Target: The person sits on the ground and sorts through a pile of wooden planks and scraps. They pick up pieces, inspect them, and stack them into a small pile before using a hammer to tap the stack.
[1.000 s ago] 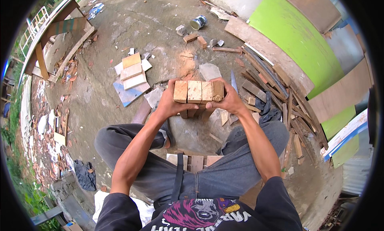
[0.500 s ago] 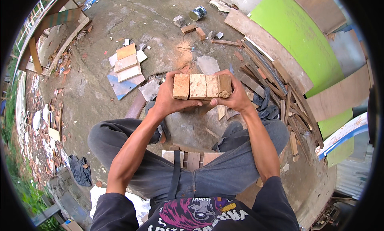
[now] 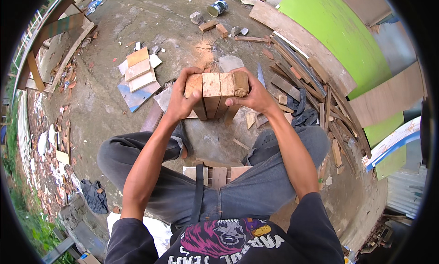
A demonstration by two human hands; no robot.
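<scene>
Wooden blocks (image 3: 216,94), four short pale-brown pcs pressed side by side into one row, sit clamped btwn both hands, held up over the concrete ground (image 3: 114,122) in front of the person's knees. Left hand (image 3: 179,104) curled tight round the left end of the row, thumb on the near face, fingers wrapped over the top edge. Right hand (image 3: 254,96) does the same at the right end, fingers closed over the outermost blk, which has a rough, chipped corner. Both hands fully gripping, no gap w/ the wood.

Relative to the blocks: just below them, more wood offcuts (image 3: 238,113) lie on the ground, partly hidden. Nearer the person, btwn the legs, a low wooden slat seat (image 3: 219,175) w/ a dark strap across it. To the left, a stack of flat boards and tiles (image 3: 138,76) on a blue-grey sheet. To the right, a handsaw (image 3: 260,74) blade pokes out close by, then a heap of long timber strips (image 3: 320,99) and a dark rag. Further right, a big green panel (image 3: 334,31) leans w/ plywood sheets. Well beyond the blocks, far side, a tin can (image 3: 216,8) lies on its side near small wood scraps. Far left, rubble and a wooden frame (image 3: 50,40).
</scene>
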